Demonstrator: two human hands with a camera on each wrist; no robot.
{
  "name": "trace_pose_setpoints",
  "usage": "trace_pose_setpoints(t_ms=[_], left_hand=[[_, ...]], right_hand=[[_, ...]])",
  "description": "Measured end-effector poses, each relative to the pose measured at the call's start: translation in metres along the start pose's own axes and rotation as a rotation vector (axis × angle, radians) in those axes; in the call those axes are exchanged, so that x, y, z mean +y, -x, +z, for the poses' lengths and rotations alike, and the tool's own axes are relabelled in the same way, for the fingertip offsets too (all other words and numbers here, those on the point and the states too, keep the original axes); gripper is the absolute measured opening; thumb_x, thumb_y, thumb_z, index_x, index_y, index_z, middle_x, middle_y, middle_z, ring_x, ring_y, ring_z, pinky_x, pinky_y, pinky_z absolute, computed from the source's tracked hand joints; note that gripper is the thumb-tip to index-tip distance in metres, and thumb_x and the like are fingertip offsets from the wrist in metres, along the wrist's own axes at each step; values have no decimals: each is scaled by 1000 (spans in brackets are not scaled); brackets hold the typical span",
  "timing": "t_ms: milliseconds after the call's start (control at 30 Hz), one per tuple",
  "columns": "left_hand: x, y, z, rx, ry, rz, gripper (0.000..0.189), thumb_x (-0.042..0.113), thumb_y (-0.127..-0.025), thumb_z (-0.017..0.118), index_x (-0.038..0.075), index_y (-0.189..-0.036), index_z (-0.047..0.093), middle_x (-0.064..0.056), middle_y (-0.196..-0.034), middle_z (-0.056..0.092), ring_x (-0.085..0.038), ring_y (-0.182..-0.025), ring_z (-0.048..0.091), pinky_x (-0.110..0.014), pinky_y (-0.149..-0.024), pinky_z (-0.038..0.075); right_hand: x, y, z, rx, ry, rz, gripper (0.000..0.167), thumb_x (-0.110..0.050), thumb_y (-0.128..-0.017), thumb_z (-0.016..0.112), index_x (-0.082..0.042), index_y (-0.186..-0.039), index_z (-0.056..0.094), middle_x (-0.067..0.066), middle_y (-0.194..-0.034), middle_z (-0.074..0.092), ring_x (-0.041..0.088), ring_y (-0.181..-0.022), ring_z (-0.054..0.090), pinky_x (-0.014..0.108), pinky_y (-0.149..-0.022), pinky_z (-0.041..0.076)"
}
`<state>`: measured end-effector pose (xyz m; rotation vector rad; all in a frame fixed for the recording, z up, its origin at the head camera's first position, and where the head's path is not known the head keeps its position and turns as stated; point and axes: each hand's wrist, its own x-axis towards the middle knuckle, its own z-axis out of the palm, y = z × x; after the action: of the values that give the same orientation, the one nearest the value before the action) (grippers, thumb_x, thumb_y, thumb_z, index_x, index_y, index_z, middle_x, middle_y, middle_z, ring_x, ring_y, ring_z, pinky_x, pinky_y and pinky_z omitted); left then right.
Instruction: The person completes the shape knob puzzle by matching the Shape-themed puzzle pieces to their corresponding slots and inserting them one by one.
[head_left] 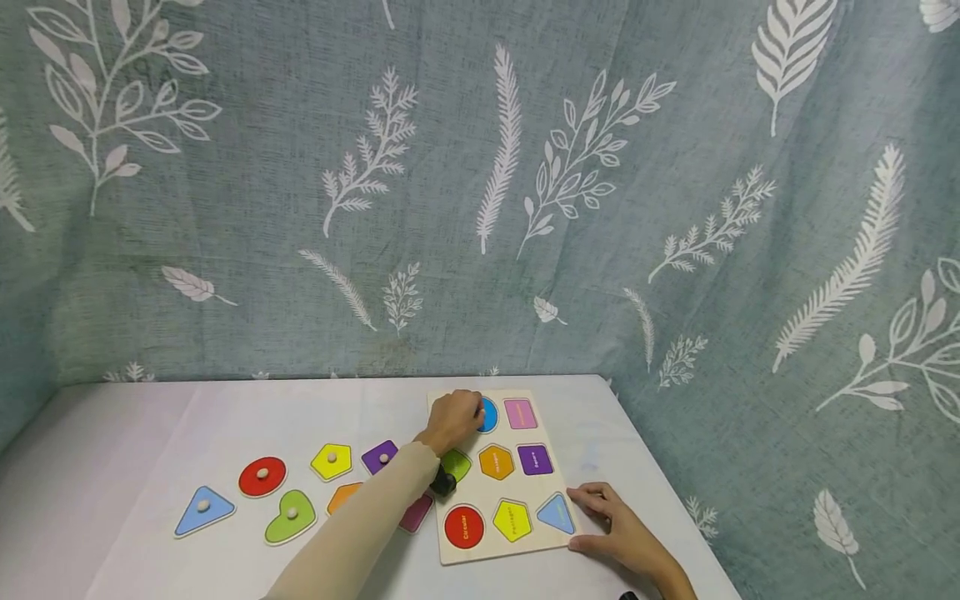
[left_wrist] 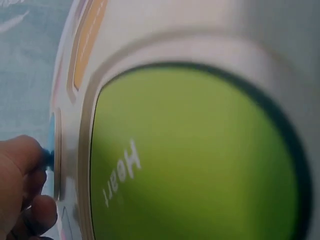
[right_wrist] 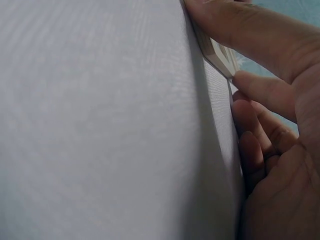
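At the far end of a pale wooden shape board my left hand pinches the small knob of a round blue puzzle piece. That piece lies at the round blue spot and is partly covered by the hand in the head view. Close to the left wrist camera is the green heart recess, marked "Heart". My right hand touches the board's near right corner with its thumb and fingertips, beside the blue triangle recess. In the right wrist view its other fingers are loosely bent by the tabletop.
Left of the board lie knobbed pieces: a blue triangle, red circle, green heart, yellow pentagon and purple square. My left forearm partly covers an orange piece and a dark pink piece. A patterned curtain stands behind.
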<state>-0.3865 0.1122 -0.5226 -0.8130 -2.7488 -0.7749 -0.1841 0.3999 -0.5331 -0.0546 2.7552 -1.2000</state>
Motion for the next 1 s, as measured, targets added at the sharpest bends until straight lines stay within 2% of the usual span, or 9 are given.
trace_pose_setpoints(t_ms=[100,233,333,600,833,1000], left_hand=[[2,-2,3,5,-27,-2,13,15,-95,71,11,-83,69,0,-74,61,-14,-66,57,-38,-66,55],[4,-7,5,20,-36,-39,16,15,-94,72,11,-79,68,-1,-73,63,-16,-65,59,-39,-65,55],[4,-8,4,4,-41,-57,16,16,-95,71,11,-80,68,-2,-75,66,-18,-66,61,-40,-66,56],[3,-9,2,-28,-69,-110,17,18,-94,72,10,-80,67,-3,-73,65,-18,-64,59,-40,-67,56],[3,-8,1,-56,-48,-106,13,22,-96,72,10,-91,74,-4,-85,72,-20,-73,65,-42,-75,58],[3,-9,-4,-58,2,-107,13,24,-95,76,12,-93,74,-6,-90,74,-24,-79,68,-46,-77,57]], right_hand=[[1,1,1,0,-1,1,77,-41,-78,90,-13,-144,61,5,-137,49,29,-133,47,46,-113,35],[1,1,0,-2,-7,-10,77,-41,-78,89,-13,-144,61,5,-138,49,30,-134,47,45,-112,36],[1,1,0,-3,-4,-15,77,-41,-77,90,-14,-144,61,5,-138,49,30,-133,48,43,-112,37],[5,-1,1,-13,-29,-25,75,-38,-78,90,-15,-144,61,3,-137,48,28,-133,47,28,-112,39],[3,1,1,-6,11,-24,76,-41,-79,89,-12,-143,61,4,-136,50,29,-131,49,40,-112,39],[2,0,-1,-8,10,-17,77,-41,-79,89,-14,-144,61,3,-137,49,28,-132,49,37,-112,40]])
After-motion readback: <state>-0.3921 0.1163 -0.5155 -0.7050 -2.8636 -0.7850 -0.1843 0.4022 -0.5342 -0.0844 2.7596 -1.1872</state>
